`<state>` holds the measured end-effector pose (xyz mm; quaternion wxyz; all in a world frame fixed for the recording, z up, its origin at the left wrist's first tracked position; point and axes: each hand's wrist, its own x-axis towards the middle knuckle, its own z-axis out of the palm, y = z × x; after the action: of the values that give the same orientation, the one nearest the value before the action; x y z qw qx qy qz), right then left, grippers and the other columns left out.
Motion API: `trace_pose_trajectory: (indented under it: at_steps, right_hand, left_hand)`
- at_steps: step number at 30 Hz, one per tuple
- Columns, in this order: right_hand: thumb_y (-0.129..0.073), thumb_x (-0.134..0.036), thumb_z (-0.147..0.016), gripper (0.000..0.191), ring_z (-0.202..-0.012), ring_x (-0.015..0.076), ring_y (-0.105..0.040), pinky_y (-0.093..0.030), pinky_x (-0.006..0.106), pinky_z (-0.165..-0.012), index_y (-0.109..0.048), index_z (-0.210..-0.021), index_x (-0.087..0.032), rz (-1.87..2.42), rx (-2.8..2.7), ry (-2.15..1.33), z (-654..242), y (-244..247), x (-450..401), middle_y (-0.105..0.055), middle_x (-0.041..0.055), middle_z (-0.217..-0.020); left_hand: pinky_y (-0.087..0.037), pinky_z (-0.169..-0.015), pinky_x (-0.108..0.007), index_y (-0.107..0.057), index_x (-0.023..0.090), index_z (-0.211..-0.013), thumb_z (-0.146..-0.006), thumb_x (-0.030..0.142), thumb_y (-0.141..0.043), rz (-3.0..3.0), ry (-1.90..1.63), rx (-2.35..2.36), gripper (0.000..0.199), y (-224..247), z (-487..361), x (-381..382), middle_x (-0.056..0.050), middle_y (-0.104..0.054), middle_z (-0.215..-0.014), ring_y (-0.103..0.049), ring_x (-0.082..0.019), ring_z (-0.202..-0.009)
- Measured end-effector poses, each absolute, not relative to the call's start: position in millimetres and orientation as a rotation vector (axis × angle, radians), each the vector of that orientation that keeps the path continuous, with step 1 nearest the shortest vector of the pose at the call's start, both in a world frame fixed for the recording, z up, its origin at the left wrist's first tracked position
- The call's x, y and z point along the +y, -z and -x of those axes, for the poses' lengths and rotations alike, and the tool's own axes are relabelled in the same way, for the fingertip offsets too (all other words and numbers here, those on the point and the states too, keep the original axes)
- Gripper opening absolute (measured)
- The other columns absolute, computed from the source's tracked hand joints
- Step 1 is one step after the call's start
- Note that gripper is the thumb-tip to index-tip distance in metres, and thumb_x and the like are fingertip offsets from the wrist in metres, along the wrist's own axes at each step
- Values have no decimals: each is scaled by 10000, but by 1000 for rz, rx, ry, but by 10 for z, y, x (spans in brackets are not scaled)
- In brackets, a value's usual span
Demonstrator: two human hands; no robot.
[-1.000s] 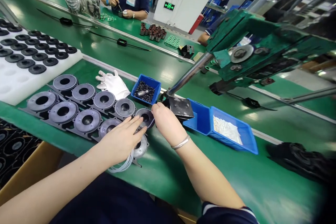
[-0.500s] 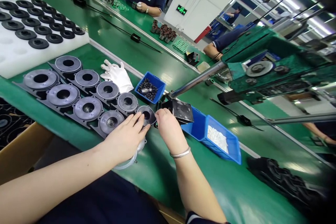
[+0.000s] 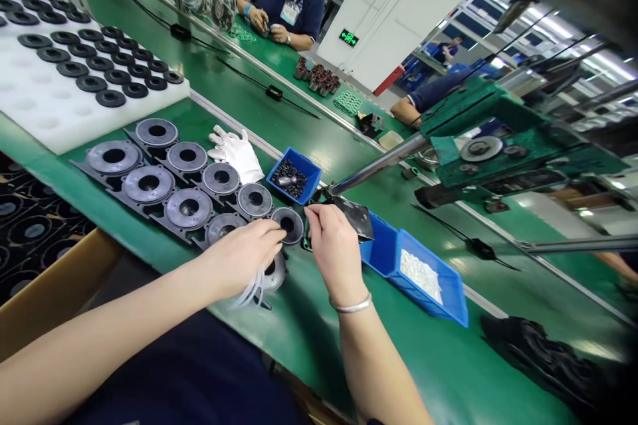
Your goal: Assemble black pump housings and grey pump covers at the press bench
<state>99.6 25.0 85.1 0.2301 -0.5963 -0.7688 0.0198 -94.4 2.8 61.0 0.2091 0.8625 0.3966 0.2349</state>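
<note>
Rows of dark grey metal housings (image 3: 188, 208), each with a round hole in the middle, lie on the green bench. My left hand (image 3: 244, 254) is over the near end of the rows, fingers curled together. Several translucent rings (image 3: 253, 289) hang from beneath its palm, seemingly held by it. One housing (image 3: 288, 226) lies between my two hands, with the left fingertips at its edge. My right hand (image 3: 333, 236) is just right of that housing, thumb and fingers pinched; anything between them is too small to make out.
A blue bin of small black parts (image 3: 286, 179) and a white glove (image 3: 236, 154) lie beyond the housings. Further right are a black block (image 3: 355, 216), a blue bin with white pieces (image 3: 423, 275) and a green press (image 3: 513, 139). Black discs (image 3: 110, 98) fill white foam at left. A co-worker (image 3: 284, 0) sits opposite.
My left fingers, spread over the end housing before, have curled and drawn back a little. My right hand has moved slightly away from that housing, still pinched. The view has shifted a little.
</note>
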Motion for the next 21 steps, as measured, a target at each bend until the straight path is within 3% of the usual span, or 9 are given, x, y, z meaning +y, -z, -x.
trace_pose_trajectory:
  at_steps: [5,7,9,11,14,17,21]
  right_hand:
    - [-498,-403,-987,254,-513,103,-562,-472,232,-543,-635,-926,-198,1265,-2136,-1066,-558,-1123,147,-598,-19,-681]
    - [-501,-395,-986,246,-590,116,-597,-489,240,-595,-642,-940,-199,1246,-2165,-954,-451,-1150,193,-623,2,-747]
    - [-480,-347,-996,227,-754,158,-633,-509,280,-726,-640,-959,-190,1310,-2167,-587,-459,-1112,275,-647,43,-855]
    - [-433,-296,-1006,237,-899,208,-636,-504,340,-840,-632,-1010,-168,1413,-2171,-254,-588,-1013,345,-654,90,-951]
    - [-361,-253,-1007,317,-983,268,-628,-505,416,-894,-621,-1120,-111,1651,-2185,45,-901,-796,353,-650,155,-1030]
    - [-327,-211,-998,386,-966,273,-641,-528,423,-872,-587,-1253,-82,1847,-2215,69,-1140,-584,266,-653,167,-1054]
    - [-321,-149,-982,436,-899,220,-663,-550,335,-812,-547,-1355,-139,1976,-2278,-19,-1185,-418,156,-653,122,-1037]
  left_hand:
    - [-583,-797,-269,-533,173,-1267,-1017,221,-338,-2149,-907,1281,322,-770,1398,12,-54,-703,-1062,-694,-150,-929]
    - [-588,-761,-280,-536,159,-1257,-1008,197,-351,-2205,-925,1332,314,-767,1553,3,-59,-711,-1023,-697,-161,-898]
    - [-593,-772,-313,-551,147,-1241,-1001,189,-364,-2325,-928,1343,307,-747,1652,-4,-78,-704,-1057,-694,-182,-908]
    - [-594,-822,-353,-585,138,-1201,-1003,204,-366,-2440,-914,1316,302,-717,1675,-8,-102,-690,-1119,-686,-207,-964]
    - [-561,-953,-400,-621,128,-1171,-1007,212,-343,-2566,-824,1171,333,-638,1558,-4,-113,-674,-1196,-651,-232,-1103]
    - [-435,-1126,-439,-589,102,-1263,-1006,227,-354,-2692,-773,1016,370,-487,1308,18,-122,-610,-1352,-544,-258,-1292]
    - [-356,-1178,-415,-499,82,-1388,-1013,260,-338,-2760,-667,969,445,-254,971,40,-124,-476,-1497,-439,-248,-1398]
